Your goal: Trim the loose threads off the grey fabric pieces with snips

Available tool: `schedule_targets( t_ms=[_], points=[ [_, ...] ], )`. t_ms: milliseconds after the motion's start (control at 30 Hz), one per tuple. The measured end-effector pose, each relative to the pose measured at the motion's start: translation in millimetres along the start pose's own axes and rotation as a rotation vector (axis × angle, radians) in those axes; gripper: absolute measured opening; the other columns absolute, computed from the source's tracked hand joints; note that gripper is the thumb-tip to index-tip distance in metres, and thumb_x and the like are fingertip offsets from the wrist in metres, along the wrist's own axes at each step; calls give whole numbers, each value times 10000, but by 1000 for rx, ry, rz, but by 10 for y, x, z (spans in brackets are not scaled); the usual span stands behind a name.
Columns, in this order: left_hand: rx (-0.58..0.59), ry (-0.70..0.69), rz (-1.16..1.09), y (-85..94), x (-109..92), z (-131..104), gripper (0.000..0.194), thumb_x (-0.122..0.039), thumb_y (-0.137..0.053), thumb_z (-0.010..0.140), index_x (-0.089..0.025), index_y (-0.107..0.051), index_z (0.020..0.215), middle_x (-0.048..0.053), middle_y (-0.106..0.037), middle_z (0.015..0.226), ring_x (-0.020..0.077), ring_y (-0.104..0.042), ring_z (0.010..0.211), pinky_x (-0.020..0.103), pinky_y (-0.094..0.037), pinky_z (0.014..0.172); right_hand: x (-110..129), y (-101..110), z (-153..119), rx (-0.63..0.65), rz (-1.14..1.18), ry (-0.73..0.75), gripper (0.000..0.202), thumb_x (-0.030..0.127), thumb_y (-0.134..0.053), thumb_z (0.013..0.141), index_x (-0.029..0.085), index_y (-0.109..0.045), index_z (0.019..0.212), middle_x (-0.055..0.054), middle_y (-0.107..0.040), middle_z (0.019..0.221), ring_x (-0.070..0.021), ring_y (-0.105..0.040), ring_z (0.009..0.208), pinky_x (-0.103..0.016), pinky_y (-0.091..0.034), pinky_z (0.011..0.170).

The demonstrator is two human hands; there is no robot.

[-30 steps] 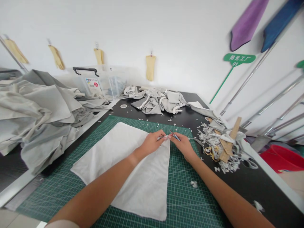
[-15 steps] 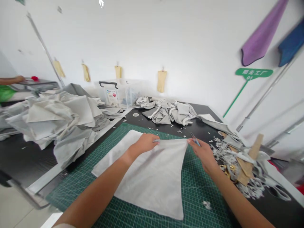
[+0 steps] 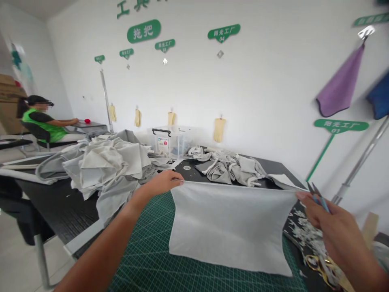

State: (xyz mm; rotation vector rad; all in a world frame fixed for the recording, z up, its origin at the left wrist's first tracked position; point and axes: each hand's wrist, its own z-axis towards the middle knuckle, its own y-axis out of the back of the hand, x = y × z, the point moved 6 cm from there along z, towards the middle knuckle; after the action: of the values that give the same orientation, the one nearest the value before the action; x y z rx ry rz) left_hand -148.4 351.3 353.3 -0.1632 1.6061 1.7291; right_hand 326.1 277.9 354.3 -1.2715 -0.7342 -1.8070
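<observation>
A light grey piece of fabric (image 3: 231,227) hangs stretched between my hands, its top edge pulled nearly straight. My left hand (image 3: 165,181) pinches its upper left corner. At the upper right corner, my right hand (image 3: 330,215) grips the fabric between thumb and finger. Small blue-handled thread snips (image 3: 319,198) are also held in the right hand, blades pointing up. Below the fabric lies a green gridded cutting mat (image 3: 146,243).
Heaped grey fabric (image 3: 112,162) covers the left side. Behind the mat are a clear plastic box (image 3: 173,142) and more bunched fabric (image 3: 231,164). Scraps (image 3: 306,229) and gold-handled scissors (image 3: 316,263) lie at right. A person in a green vest (image 3: 45,121) sits far left.
Both hands have lifted the fabric off the mat and moved apart, spreading its top edge. My left hand has shifted to the fabric's corner. The camera view has tilted upward.
</observation>
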Motion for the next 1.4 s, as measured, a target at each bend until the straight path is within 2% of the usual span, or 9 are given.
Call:
schedule_targets(
  t_ms=[200,400,567,733,900,1067,1133,1300,1400],
  points=[
    [2,23,14,251,-189,-203,271,-426,-581,839,-238,-770,889,32,-754,884,223,-661,829,267,-444,758,314,136,-97,-6,80,7,382,439,-874,695,154,-741,911,46,-348,670,-68,-272,560,-200,-212,442],
    [134,17,15,400,-346,-398,301,-461,-556,855,-233,-752,848,13,-719,840,196,-615,761,247,-415,688,521,239,-162,-51,112,50,350,380,-885,701,148,-722,906,51,-340,663,-56,-259,546,-191,-182,423],
    [84,76,90,651,-423,-542,381,-534,-556,856,-219,-684,686,6,-614,650,167,-546,626,247,-392,608,668,303,-174,-49,134,92,316,332,-890,704,137,-726,891,46,-343,698,-42,-275,540,-200,-189,424],
    [115,35,-17,808,-614,-661,325,-513,-578,852,-236,-694,730,17,-653,747,174,-587,732,248,-452,685,812,381,-157,-80,170,150,306,336,-893,706,123,-709,827,33,-363,741,-32,-271,531,-229,-160,422],
    [-88,93,24,967,-576,-655,303,-521,-609,831,-247,-737,829,27,-678,765,175,-599,721,258,-472,669,947,460,-131,-94,190,212,277,275,-900,698,124,-687,791,43,-328,738,-32,-258,526,-263,-128,434],
    [-96,37,-4,946,-629,-630,317,-522,-585,850,-257,-752,899,33,-714,834,190,-627,792,275,-494,747,1000,488,-129,-100,181,216,291,303,-894,711,124,-681,798,36,-346,736,-44,-263,535,-286,-111,449],
    [-139,40,-11,963,-616,-620,326,-523,-593,844,-247,-755,908,37,-722,846,190,-629,793,274,-496,746,997,505,-121,-94,185,221,272,273,-891,712,123,-683,803,34,-348,739,-44,-260,540,-286,-112,452],
    [-438,97,-35,1121,-511,-633,359,-500,-604,872,-215,-739,1044,5,-742,972,157,-639,817,281,-499,788,1002,543,-109,-73,201,236,265,202,-896,693,119,-691,839,24,-369,778,-39,-268,550,-277,-136,446],
    [-517,59,-120,1107,-614,-650,363,-491,-594,895,-207,-725,1079,11,-744,1040,182,-649,921,319,-509,866,1003,473,-141,-45,190,185,271,244,-890,705,135,-672,824,46,-334,733,-36,-239,528,-268,-115,434]
  ],
)
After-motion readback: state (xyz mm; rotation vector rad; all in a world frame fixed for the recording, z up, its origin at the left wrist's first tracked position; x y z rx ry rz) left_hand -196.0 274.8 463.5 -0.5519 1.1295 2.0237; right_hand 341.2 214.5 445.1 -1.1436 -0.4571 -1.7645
